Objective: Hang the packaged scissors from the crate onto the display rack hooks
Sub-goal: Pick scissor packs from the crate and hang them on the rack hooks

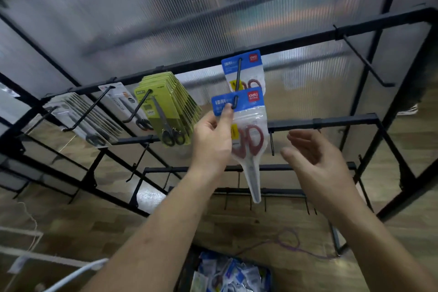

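Hands-wise, pinched the front scissors pack (251,116) by its blue header with the left hand (213,140) right at the hook (237,78) tip, held the right hand (315,161) open and empty beside it, had one matching pack (246,66) already hung behind, reckoned plenty left in the crate (189,264).

I see a ribbed translucent panel (166,7) filling the upper part of the view. Below the panel lies a wood-grain floor (237,220). On that floor, below the panel's right half, a purple cord (297,243) forms a loop. Below the panel's left edge, a thin white string (33,223) trails across the floor. A white bar (78,274) crosses the corner beneath it.
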`<state>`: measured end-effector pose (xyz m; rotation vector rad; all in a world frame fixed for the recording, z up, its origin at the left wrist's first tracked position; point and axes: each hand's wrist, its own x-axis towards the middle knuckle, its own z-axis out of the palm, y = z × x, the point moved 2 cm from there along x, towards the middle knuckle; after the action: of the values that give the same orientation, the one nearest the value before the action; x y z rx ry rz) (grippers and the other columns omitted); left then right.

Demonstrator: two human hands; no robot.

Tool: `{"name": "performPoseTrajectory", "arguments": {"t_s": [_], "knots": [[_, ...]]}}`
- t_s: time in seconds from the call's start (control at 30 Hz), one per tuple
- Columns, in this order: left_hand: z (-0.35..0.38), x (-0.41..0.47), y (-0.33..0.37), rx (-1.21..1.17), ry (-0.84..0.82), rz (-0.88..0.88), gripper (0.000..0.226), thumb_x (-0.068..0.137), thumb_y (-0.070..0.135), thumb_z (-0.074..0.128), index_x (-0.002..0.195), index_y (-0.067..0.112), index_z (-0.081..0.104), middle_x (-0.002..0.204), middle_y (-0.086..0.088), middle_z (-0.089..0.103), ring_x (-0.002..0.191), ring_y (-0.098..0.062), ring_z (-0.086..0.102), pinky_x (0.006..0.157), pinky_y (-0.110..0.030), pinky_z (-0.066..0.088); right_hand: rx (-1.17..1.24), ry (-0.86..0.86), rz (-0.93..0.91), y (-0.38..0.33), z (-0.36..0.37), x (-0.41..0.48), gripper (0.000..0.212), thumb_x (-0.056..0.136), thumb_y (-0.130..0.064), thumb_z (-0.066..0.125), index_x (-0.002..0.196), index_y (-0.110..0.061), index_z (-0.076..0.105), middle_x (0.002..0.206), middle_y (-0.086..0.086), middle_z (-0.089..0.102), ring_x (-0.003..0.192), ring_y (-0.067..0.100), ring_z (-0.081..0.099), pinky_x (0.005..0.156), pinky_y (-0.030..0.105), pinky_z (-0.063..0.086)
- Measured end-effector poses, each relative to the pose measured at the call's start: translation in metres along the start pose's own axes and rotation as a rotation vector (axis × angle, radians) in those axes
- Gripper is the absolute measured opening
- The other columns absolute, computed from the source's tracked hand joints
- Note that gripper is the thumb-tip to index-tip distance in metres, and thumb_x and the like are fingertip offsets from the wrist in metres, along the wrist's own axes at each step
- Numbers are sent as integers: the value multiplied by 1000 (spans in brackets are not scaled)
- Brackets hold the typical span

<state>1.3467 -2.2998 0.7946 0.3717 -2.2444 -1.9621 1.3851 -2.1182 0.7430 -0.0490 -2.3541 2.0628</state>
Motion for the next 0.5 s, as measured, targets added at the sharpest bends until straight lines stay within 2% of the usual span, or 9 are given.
{"name": "performPoseTrajectory", "arguments": {"t_s": [0.07,0.13,0.2,0.27,0.3,0.37,0.43,0.5], "knots": [[5,23,0,65,29,-2,28,104,43,58,105,19,71,98,-5,79,92,-24,77,91,-50,60,-18,-27,-19,0,1,-8,42,94,-34,66,134,-35,56,133,-19,58,125,-2,52,106,26,43],[13,49,5,148,33,-16,34,103,49,56,106,20,73,99,-1,79,94,-23,76,94,-51,58,-45,-67,-41,-1,3,-18,40,94,-35,66,132,-41,53,127,-26,57,123,-8,51,103,20,41],[20,75,14,247,56,22,39,103,52,55,97,18,74,94,-1,79,94,-23,75,91,-46,58,-81,-91,-50,1,5,-28,41,93,-38,64,132,-42,52,123,-31,54,123,-15,47,101,14,37],[23,98,26,518,62,90,42,102,53,54,91,16,71,93,-5,75,92,-28,71,78,-40,55,-97,-101,-33,7,4,-37,42,91,-40,64,132,-39,55,126,-31,56,124,-15,47,102,15,37],[22,105,31,700,62,115,39,101,53,54,95,17,68,96,-5,72,91,-29,66,74,-36,48,-100,-98,-18,11,3,-41,42,91,-40,65,132,-37,56,127,-29,57,124,-13,48,104,18,39],[18,110,37,940,64,112,35,99,50,56,109,16,61,110,-3,67,94,-27,57,77,-33,40,-112,-85,8,16,0,-48,41,92,-38,65,132,-35,58,128,-27,59,124,-12,49,105,21,41],[12,102,39,969,45,123,38,100,42,57,127,14,56,119,3,59,101,-23,53,83,-33,42,-132,-72,26,17,-2,-51,42,91,-39,65,132,-36,57,128,-27,59,123,-14,49,103,19,42],[2,84,36,941,38,172,36,100,29,58,133,14,55,126,0,60,107,-24,56,90,-37,49,-171,-66,29,15,-1,-52,45,91,-40,64,135,-36,55,130,-27,56,122,-12,49,98,15,40]]}}
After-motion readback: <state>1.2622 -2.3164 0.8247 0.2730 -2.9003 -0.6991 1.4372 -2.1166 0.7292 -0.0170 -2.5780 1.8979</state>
